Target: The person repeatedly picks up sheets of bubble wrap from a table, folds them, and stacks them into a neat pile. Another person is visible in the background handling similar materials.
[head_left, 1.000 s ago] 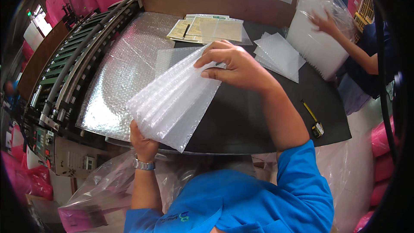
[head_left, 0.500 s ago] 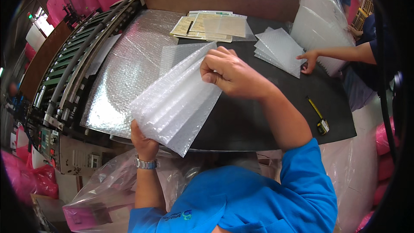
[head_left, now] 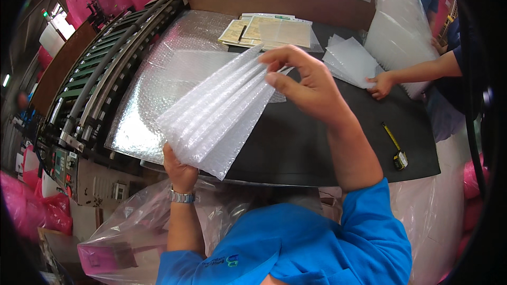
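Observation:
My left hand (head_left: 180,170) is closed on the lower left corner of a fanned stack of bubble wrap bags (head_left: 216,113), thumb on top. The clear sheets spread in ridges and tilt up above the dark table. My right hand (head_left: 303,82) is at their upper right edges, thumb and curved fingers apart, with no sheet visibly pinched. Behind the stack, another bubble wrap piece (head_left: 198,63) lies on a large shiny bubble wrap sheet (head_left: 140,108).
A co-worker's hand (head_left: 381,85) touches a pile of bubble wrap bags (head_left: 348,58) at right. A tape measure (head_left: 400,160) lies partly extended on the dark table (head_left: 338,163). Papers with a pen (head_left: 242,32) are at the back. A roller conveyor (head_left: 100,74) runs along the left.
My right hand has loosened from a pinch on the sheets and shifted slightly right, its fingers parting. The sheets now fan out more. The whole view has shifted a little.

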The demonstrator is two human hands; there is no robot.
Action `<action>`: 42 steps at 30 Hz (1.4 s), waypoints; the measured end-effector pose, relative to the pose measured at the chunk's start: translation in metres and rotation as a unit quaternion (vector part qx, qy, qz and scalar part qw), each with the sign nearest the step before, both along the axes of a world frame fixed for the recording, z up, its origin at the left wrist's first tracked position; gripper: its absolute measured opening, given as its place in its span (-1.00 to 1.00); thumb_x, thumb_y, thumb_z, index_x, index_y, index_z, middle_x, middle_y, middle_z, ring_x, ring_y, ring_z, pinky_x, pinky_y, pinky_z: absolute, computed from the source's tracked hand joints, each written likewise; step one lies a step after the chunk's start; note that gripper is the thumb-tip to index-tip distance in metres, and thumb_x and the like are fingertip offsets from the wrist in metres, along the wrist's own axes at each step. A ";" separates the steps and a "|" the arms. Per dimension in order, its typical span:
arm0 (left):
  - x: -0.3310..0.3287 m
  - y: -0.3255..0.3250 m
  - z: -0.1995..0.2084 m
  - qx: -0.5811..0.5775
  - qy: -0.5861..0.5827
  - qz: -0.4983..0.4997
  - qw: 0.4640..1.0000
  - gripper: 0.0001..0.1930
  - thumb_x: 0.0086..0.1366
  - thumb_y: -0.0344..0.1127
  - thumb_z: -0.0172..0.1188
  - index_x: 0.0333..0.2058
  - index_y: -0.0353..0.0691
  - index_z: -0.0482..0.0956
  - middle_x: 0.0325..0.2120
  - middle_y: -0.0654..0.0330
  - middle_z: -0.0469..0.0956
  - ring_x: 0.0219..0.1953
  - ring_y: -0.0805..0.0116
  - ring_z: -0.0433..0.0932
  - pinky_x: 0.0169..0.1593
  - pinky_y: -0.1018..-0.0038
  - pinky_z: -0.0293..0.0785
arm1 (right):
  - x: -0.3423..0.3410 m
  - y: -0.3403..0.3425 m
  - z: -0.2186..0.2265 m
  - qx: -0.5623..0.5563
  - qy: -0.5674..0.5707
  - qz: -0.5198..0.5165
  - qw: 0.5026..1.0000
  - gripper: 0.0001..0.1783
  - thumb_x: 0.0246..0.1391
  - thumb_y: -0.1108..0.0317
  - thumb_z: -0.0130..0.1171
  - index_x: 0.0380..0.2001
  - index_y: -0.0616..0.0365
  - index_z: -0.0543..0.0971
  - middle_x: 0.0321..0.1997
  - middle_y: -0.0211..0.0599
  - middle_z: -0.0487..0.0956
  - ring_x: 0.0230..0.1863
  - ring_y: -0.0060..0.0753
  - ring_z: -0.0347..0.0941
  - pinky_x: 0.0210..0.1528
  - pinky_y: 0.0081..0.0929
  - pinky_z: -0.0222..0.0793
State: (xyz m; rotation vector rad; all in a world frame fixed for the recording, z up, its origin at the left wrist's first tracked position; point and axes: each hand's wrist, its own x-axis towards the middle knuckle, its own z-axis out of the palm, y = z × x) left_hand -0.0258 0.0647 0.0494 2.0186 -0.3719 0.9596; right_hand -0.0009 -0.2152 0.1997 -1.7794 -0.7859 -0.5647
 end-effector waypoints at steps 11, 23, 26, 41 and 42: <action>-0.004 -0.002 -0.001 0.010 -0.004 -0.014 1.000 -0.53 -0.14 -0.34 0.27 -0.19 -0.26 0.34 -0.40 0.08 0.42 -0.35 0.08 0.44 -0.29 0.35 0.34 | 0.018 0.026 0.002 -0.025 0.067 0.069 0.995 -0.83 -0.01 0.33 0.08 -0.54 0.19 0.40 -0.49 -0.42 0.36 -0.37 -0.51 0.27 -0.26 -0.57 0.19; -0.010 -0.006 0.009 0.020 0.020 -0.014 0.999 -0.52 -0.12 -0.37 0.25 -0.17 -0.28 0.33 -0.35 0.05 0.43 -0.31 0.09 0.45 -0.24 0.36 0.35 | 0.006 0.045 0.000 -0.147 -0.100 0.012 0.984 -0.86 -0.11 0.37 0.14 -0.55 0.16 0.40 -0.48 -0.29 0.40 -0.34 -0.32 0.31 -0.12 -0.47 0.11; -0.003 0.004 0.005 -0.019 0.008 0.014 1.000 -0.48 -0.08 -0.39 0.27 -0.11 -0.31 0.28 -0.27 0.07 0.42 -0.25 0.19 0.44 -0.16 0.39 0.34 | 0.015 0.034 0.004 0.171 0.026 0.056 0.983 -0.77 0.07 0.28 -0.04 -0.58 0.18 0.36 -0.55 -0.35 0.34 -0.43 -0.47 0.26 -0.27 -0.55 0.16; -0.002 0.013 0.042 -0.256 -0.031 0.116 0.959 -0.39 0.03 -0.33 0.27 -0.02 -0.39 0.15 -0.13 0.06 0.30 -0.12 0.32 0.31 -0.03 0.44 0.24 | 0.010 0.027 -0.080 0.043 0.235 0.098 0.966 -0.76 -0.04 0.29 0.14 -0.31 0.14 0.44 -0.48 -0.48 0.36 -0.39 -0.65 0.26 -0.31 -0.64 0.22; -0.002 0.015 0.043 -0.253 -0.027 0.130 0.958 -0.40 0.03 -0.33 0.26 -0.03 -0.39 0.15 -0.13 0.05 0.30 -0.12 0.32 0.31 -0.03 0.44 0.25 | 0.011 0.030 -0.088 0.016 0.244 0.115 0.963 -0.76 -0.05 0.29 0.14 -0.30 0.14 0.44 -0.47 -0.47 0.37 -0.39 -0.64 0.27 -0.31 -0.64 0.23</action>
